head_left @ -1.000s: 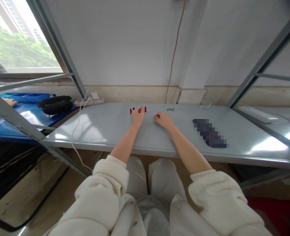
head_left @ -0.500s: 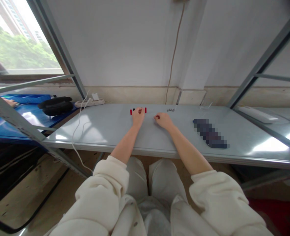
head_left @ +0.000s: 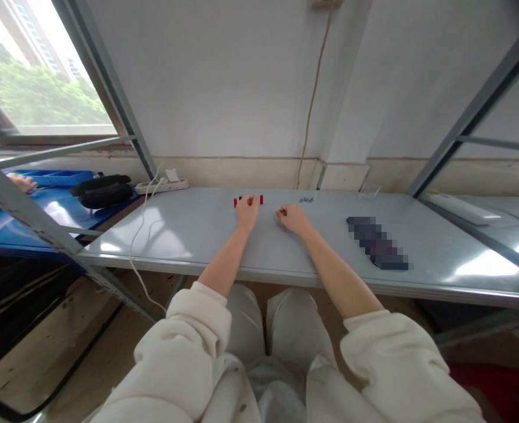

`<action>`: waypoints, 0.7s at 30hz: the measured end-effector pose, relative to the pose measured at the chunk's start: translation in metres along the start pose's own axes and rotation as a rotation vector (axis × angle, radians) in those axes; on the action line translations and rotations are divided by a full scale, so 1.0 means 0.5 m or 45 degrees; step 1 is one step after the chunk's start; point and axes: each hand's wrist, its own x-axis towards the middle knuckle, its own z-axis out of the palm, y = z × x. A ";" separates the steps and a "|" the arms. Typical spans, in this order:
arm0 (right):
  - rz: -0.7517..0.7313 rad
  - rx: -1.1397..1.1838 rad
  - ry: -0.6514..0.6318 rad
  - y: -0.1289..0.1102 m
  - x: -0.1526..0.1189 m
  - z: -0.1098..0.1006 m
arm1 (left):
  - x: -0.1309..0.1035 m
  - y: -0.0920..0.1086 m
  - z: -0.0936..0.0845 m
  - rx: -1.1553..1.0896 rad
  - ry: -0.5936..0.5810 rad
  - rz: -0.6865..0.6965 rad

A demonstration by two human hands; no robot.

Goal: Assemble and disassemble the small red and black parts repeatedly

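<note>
My left hand is closed, resting on the far part of the grey table. Just left of it stands a small red piece with a black bit beside it, and another red piece shows at its right. Whether these are joined behind the hand I cannot tell. To the right, my right hand lies with its fingers curled in a pinch; whatever is in them is too small to name. Beyond it sit several small grey metal parts in a row.
A dark, pixelated flat object lies at the right. A white power strip with a cable is at the back left. Metal posts frame both sides. Another person's hand is over the blue table at far left.
The whole view has shifted slightly, with the table a little lower in it. Both my hands keep nearly the same place and pose. The other person's hand has moved slightly.
</note>
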 end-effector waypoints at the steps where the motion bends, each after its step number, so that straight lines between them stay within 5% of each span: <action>1: 0.008 0.001 0.005 0.000 0.000 0.000 | 0.001 0.000 0.000 -0.004 0.011 0.000; 6: 0.100 0.004 0.054 -0.004 -0.001 -0.004 | -0.005 0.005 0.000 0.127 0.027 0.097; 11: 0.139 0.017 0.089 -0.007 -0.005 -0.010 | -0.032 0.009 0.013 0.568 -0.255 0.298; 21: 0.118 0.054 0.078 -0.014 -0.006 -0.013 | -0.029 0.001 0.026 0.912 -0.373 0.305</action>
